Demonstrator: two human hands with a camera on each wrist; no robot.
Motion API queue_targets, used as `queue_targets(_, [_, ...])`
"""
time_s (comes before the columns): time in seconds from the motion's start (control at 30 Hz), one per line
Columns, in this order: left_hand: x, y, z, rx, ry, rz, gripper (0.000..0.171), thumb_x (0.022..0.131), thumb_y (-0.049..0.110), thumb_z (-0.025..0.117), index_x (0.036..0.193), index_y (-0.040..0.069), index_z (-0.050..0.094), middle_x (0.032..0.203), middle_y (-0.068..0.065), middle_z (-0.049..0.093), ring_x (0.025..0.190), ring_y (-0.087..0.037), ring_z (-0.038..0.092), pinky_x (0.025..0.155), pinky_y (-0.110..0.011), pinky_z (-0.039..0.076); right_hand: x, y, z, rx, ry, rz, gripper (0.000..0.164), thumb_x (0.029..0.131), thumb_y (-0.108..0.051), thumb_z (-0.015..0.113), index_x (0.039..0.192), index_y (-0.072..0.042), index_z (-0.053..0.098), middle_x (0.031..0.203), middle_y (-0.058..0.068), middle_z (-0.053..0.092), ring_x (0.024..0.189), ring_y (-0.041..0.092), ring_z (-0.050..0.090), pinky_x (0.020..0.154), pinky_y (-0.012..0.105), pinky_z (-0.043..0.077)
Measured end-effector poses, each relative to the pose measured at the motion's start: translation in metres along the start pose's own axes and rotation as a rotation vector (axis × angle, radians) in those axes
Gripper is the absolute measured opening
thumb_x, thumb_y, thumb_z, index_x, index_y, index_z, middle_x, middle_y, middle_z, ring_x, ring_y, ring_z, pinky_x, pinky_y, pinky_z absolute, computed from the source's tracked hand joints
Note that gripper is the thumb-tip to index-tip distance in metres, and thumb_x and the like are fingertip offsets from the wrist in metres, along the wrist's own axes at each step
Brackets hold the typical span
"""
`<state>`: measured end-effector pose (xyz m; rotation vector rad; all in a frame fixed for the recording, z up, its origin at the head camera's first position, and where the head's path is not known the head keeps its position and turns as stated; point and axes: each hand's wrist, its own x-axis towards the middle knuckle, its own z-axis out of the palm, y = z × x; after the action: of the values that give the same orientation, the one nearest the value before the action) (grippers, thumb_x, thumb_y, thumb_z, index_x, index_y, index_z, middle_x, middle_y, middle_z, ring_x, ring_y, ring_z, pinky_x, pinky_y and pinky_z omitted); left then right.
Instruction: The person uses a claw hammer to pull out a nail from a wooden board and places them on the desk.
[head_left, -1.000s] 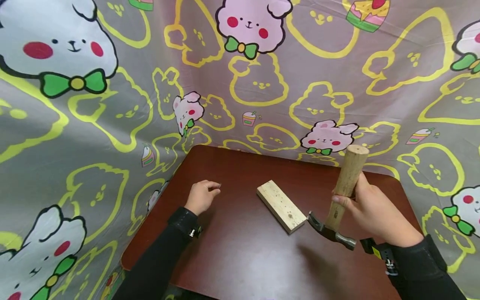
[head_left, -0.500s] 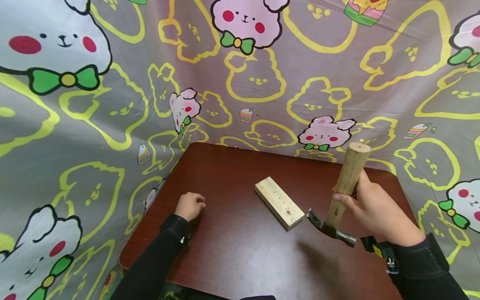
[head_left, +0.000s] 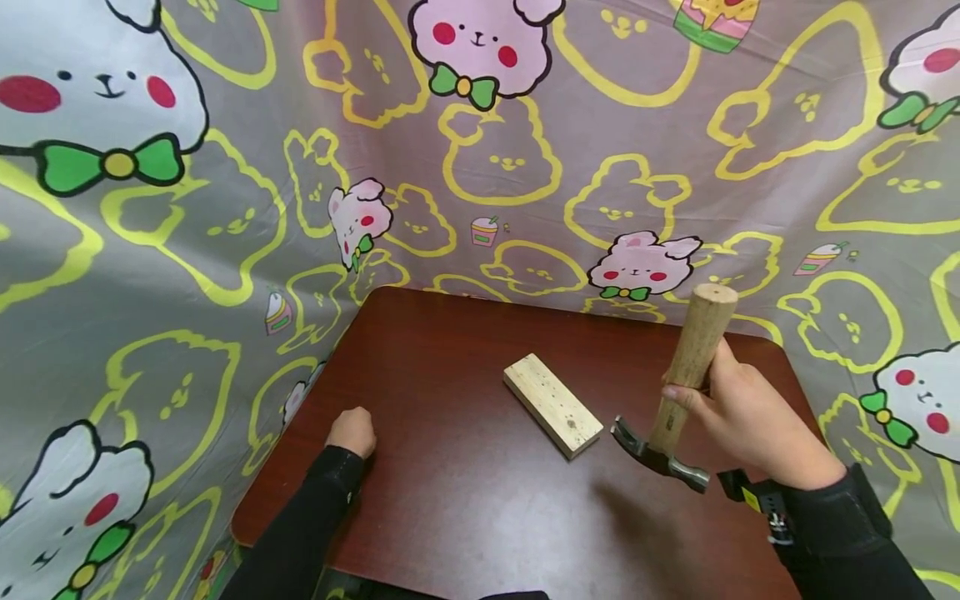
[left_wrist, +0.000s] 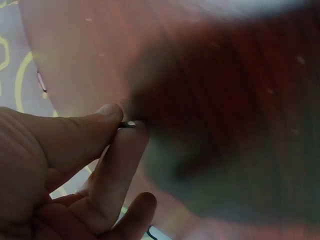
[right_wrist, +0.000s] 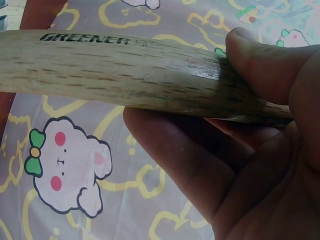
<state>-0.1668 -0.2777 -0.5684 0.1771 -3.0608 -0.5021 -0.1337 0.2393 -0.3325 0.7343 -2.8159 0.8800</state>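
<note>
In the head view my right hand [head_left: 738, 417] grips a claw hammer [head_left: 692, 350] by its wooden handle, head down, above the right side of the table. The right wrist view has my thumb and fingers round the handle [right_wrist: 125, 70], which is marked GREENER. Over the table's left side is my left hand [head_left: 352, 432]. In the left wrist view its thumb and index finger pinch a small dark nail [left_wrist: 128, 124], mostly hidden by the fingertips. A pale wooden block [head_left: 553, 406] with several small dark marks lies between the hands, apart from the hammer head.
The dark red-brown table [head_left: 435, 350] has rounded corners. Cloth [head_left: 502, 158] printed with cartoon rabbits hangs behind it and along both sides. A dark shape shows at the table's front edge.
My left hand has moved left and towards me, away from the wooden block, and its fingers have turned out of the head view. The right hand and hammer stay almost still.
</note>
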Motion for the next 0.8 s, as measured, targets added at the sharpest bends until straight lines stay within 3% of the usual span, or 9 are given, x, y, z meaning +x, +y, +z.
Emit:
queue_targets(0.17, [0.001,0.0034,0.0008,0.008,-0.031,-0.065,0.018,0.086,-0.007,0.054,0.076,-0.006,0.069,0.081,-0.027,0.067,0.075,-0.041,0.067,0.067,-0.054,0.054,-0.0002,0.0015,-0.0001,0.004,0.002,0.001,0.055,0.094,-0.009,0.07,0.13,0.007,0.031,0.101,0.024,0.065,0.085,0.032,0.069,0.065,0.044,0.055])
queue_targets(0.53, [0.0004,0.0064,0.0023,0.022,-0.041,-0.039,0.02,0.087,-0.009,0.052,0.076,-0.008,0.069,0.08,-0.026,0.066,0.072,-0.04,0.066,0.065,-0.053,0.054,-0.0017,0.0049,0.0002,-0.002,0.016,0.005,0.054,0.093,-0.01,0.071,0.128,0.006,0.033,0.098,0.021,0.066,0.082,0.028,0.069,0.063,0.041,0.053])
queue_targets(0.8, [0.0,0.008,0.0003,0.102,-0.052,-0.041,0.018,0.087,0.001,0.057,0.075,-0.004,0.069,0.077,-0.024,0.065,0.071,-0.044,0.064,0.067,-0.061,0.05,-0.0033,0.0076,0.0029,-0.029,0.029,0.005,0.054,0.093,-0.012,0.071,0.128,0.005,0.034,0.096,0.016,0.067,0.081,0.024,0.068,0.065,0.041,0.052])
